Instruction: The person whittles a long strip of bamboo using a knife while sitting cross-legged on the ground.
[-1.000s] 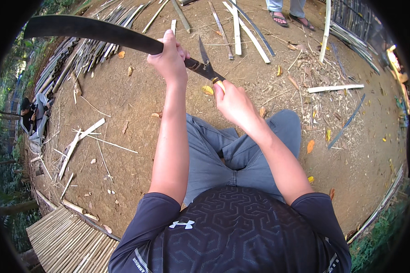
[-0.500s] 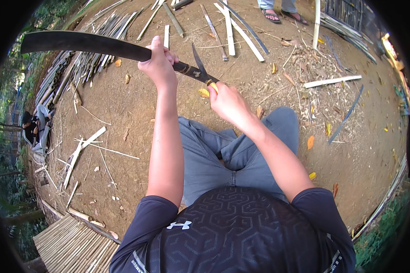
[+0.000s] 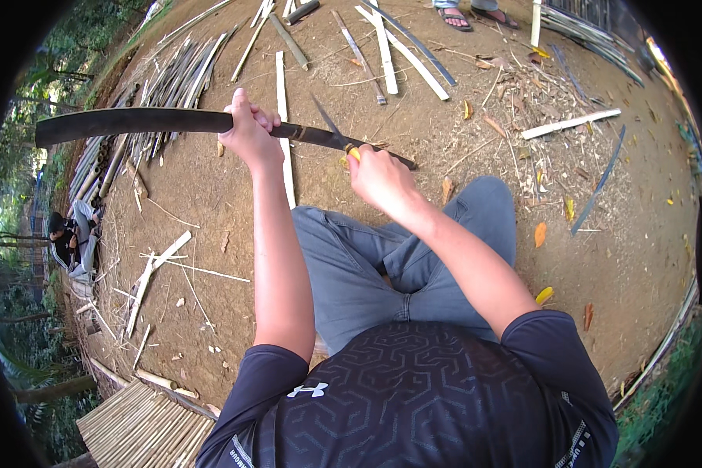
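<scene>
A long dark bamboo strip (image 3: 148, 121) stretches across in front of me, its left part broad and its right end narrow. My left hand (image 3: 251, 134) is closed around it left of a pale-ringed node, thumb pointing up. In my right hand (image 3: 384, 179) is a knife (image 3: 329, 118), gripped by its yellow handle. The knife's thin blade points up and left, crossing the strip close to my right fingers. Past that hand the strip's tip sticks out to the right. Where the edge meets the bamboo is too small to make out.
Pale split slats (image 3: 285, 101) lie on the dirt ahead, one running beside my left forearm. Bamboo poles and strips (image 3: 164, 93) are piled far left. Shavings (image 3: 534, 148) litter the right. Sandalled feet (image 3: 454, 19) stand ahead; another person (image 3: 74, 238) sits far left.
The strip has swung nearer to level, and more of its right end shows beyond my right hand. My left hand has moved left and slightly down; my right hand has shifted a little left.
</scene>
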A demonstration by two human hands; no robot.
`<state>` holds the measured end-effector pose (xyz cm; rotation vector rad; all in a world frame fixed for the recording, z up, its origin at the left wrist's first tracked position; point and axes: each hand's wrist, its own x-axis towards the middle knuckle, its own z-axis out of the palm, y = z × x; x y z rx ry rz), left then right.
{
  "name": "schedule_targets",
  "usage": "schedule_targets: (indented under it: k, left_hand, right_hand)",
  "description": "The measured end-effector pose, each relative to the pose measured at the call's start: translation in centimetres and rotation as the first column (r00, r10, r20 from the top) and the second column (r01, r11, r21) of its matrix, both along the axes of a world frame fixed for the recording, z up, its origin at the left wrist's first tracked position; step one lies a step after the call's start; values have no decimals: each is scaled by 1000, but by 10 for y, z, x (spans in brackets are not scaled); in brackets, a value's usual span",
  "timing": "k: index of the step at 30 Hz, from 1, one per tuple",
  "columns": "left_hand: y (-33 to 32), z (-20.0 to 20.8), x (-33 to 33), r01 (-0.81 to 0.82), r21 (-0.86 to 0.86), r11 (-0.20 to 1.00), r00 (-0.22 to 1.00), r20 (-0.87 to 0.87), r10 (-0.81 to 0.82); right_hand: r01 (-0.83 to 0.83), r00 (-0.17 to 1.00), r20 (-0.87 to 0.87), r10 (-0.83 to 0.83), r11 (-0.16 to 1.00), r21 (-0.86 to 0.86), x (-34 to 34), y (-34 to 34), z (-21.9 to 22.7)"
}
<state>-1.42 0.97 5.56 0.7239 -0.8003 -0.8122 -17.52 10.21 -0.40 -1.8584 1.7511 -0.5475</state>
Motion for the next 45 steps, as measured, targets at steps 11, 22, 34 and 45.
schedule_targets:
  k: [11, 22, 34, 45]
  left_hand:
    - [5, 4, -5, 22, 60, 998, 1000, -19, -21]
    - [4, -6, 6, 45, 22, 999, 999, 21, -46]
    - [4, -5, 10, -40, 88, 995, 999, 21, 38]
    - [-4, -3, 0, -45, 73, 996, 998, 48, 41]
  right_hand:
    - [97, 995, 15, -100, 985, 142, -27, -14, -51]
    - [51, 998, 8, -55, 963, 265, -33, -20, -73]
    - [101, 995, -30, -97, 972, 212, -32, -20, -111]
    - [309, 948, 9, -320, 921, 237, -52, -21, -176]
